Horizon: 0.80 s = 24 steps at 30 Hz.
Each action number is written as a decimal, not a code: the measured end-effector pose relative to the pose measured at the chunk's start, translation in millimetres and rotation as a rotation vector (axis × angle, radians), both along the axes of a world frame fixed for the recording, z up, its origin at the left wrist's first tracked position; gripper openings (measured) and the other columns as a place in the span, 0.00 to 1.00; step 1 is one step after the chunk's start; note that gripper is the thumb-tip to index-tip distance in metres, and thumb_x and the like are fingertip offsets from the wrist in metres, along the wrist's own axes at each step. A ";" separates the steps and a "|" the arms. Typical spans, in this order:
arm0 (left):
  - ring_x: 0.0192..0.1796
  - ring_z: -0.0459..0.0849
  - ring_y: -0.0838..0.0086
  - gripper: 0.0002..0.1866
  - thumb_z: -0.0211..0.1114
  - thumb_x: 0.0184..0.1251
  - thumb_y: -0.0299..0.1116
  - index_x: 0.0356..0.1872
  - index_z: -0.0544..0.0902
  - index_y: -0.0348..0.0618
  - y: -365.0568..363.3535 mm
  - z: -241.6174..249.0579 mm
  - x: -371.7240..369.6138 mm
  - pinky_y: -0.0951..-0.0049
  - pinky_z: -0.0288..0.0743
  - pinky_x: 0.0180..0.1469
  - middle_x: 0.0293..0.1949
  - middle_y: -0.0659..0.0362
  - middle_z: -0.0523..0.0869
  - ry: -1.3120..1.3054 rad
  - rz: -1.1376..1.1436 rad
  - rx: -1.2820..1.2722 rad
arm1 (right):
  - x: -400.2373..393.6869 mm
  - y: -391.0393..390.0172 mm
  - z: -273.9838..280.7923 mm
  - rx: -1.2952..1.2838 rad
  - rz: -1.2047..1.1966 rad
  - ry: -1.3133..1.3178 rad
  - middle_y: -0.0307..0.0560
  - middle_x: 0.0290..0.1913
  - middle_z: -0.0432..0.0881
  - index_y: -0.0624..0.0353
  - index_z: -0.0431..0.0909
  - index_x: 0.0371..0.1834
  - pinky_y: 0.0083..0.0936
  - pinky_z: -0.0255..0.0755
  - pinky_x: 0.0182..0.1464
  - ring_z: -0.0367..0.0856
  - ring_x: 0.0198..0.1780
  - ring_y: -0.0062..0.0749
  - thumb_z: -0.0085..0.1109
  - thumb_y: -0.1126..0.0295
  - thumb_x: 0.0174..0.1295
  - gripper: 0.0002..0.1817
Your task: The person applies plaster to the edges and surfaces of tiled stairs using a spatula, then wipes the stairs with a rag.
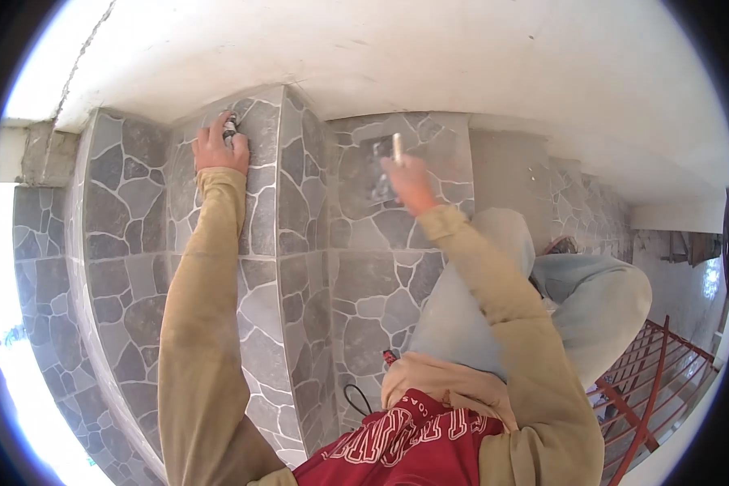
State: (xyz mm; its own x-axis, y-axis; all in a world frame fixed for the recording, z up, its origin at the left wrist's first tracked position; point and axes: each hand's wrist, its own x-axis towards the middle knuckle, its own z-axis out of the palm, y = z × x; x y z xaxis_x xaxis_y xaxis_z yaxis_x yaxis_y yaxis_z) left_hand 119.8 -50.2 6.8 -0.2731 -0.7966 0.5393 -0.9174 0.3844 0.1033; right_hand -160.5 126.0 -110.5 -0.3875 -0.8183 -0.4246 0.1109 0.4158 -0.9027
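Observation:
My left hand [219, 149] rests on the stone-patterned tiles [259, 134] near the top of the left ledge, its fingers curled around a small dark and silvery object [230, 126]. My right hand [411, 183] is closed on a pale, short handle [397, 148] and is slightly blurred. Beneath and beside that hand, a dark, smeared patch [378, 172] shows on the tiled surface. What the handle belongs to is hard to make out.
A whitish wall [429, 65] borders the tiles at the top. A bare grey strip [506, 174] lies right of the tiles. My bent knees are at the right, above a red metal grille [656, 389]. A dark cable loop [356, 397] lies near my waist.

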 end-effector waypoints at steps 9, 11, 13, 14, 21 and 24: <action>0.51 0.79 0.46 0.25 0.62 0.57 0.36 0.59 0.85 0.57 6.8 3.2 -2.0 0.50 0.75 0.59 0.48 0.47 0.83 0.029 0.017 0.060 | 69.8 -116.9 -91.8 -0.164 -0.139 0.479 0.73 0.33 0.84 0.70 0.85 0.30 0.54 0.77 0.44 0.84 0.35 0.70 0.60 0.55 0.64 0.23; 0.51 0.79 0.46 0.25 0.62 0.57 0.36 0.59 0.85 0.56 6.2 5.9 -4.9 0.50 0.75 0.59 0.48 0.46 0.83 0.044 -0.001 0.049 | 65.5 -124.8 -101.8 -0.080 -0.175 0.362 0.71 0.37 0.86 0.70 0.85 0.32 0.51 0.78 0.44 0.86 0.37 0.64 0.62 0.56 0.64 0.22; 0.51 0.79 0.46 0.25 0.62 0.57 0.36 0.59 0.85 0.56 5.1 5.9 -5.2 0.50 0.75 0.59 0.48 0.46 0.83 0.036 0.010 0.053 | 64.6 -89.8 -45.3 0.003 -0.236 0.049 0.66 0.36 0.87 0.70 0.85 0.33 0.49 0.79 0.44 0.87 0.36 0.58 0.63 0.59 0.63 0.19; 0.51 0.79 0.46 0.25 0.62 0.57 0.35 0.59 0.85 0.56 5.0 5.5 -4.3 0.50 0.75 0.59 0.47 0.46 0.83 0.024 0.023 0.064 | 64.9 -75.0 -23.8 0.094 -0.287 -0.268 0.62 0.36 0.88 0.70 0.85 0.35 0.47 0.80 0.43 0.88 0.35 0.52 0.65 0.62 0.62 0.17; 0.51 0.79 0.46 0.24 0.61 0.57 0.35 0.59 0.85 0.55 7.9 5.5 -7.4 0.50 0.74 0.60 0.48 0.47 0.83 0.051 -0.025 0.053 | 60.8 -91.4 -45.0 -0.028 -0.073 0.035 0.55 0.41 0.87 0.67 0.83 0.47 0.43 0.81 0.33 0.87 0.32 0.38 0.70 0.61 0.60 0.20; 0.52 0.79 0.47 0.24 0.62 0.58 0.35 0.59 0.85 0.55 3.4 5.3 -7.4 0.50 0.74 0.61 0.48 0.47 0.83 0.057 -0.001 0.049 | 49.3 -120.5 -59.7 0.051 -0.187 -0.164 0.66 0.40 0.88 0.71 0.84 0.44 0.46 0.81 0.34 0.89 0.35 0.48 0.69 0.59 0.59 0.22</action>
State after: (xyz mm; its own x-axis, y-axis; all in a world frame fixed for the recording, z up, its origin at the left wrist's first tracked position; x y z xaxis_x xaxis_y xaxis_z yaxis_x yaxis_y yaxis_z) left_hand 112.4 -46.8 12.1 -0.2434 -0.8221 0.5147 -0.9092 0.3782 0.1741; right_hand -111.2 5.5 -170.3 -0.4525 -0.7151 -0.5328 0.3334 0.4185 -0.8448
